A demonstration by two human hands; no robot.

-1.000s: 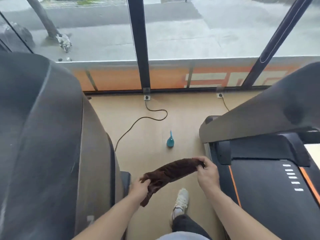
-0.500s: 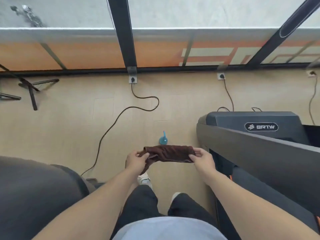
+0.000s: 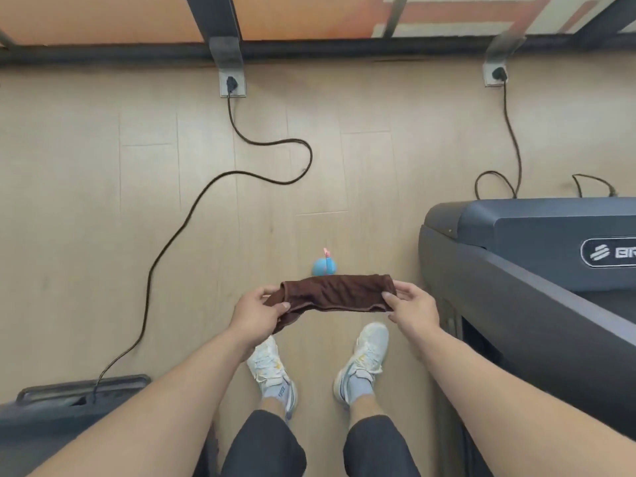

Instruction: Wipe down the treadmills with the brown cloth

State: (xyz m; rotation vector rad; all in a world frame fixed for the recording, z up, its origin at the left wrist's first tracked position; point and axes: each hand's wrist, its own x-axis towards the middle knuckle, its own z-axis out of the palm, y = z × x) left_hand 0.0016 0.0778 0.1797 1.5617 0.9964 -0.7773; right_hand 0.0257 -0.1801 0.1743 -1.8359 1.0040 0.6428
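Note:
The brown cloth (image 3: 335,293) is stretched flat between both hands above the floor, in front of my feet. My left hand (image 3: 256,313) pinches its left end and my right hand (image 3: 411,306) pinches its right end. A dark grey treadmill (image 3: 537,249) with a logo on its front cover stands at the right, close to my right hand. Part of a second treadmill (image 3: 51,404) shows at the lower left corner.
A small blue spray bottle (image 3: 324,265) stands on the light wooden floor just beyond the cloth. A black power cable (image 3: 192,215) snakes from a wall socket (image 3: 232,85) to the left treadmill. Another cable (image 3: 512,142) runs from a second socket to the right treadmill.
The view has tilted down toward the floor and my feet. Both hands have pulled the bunched cloth out into a flat, level strip between them.

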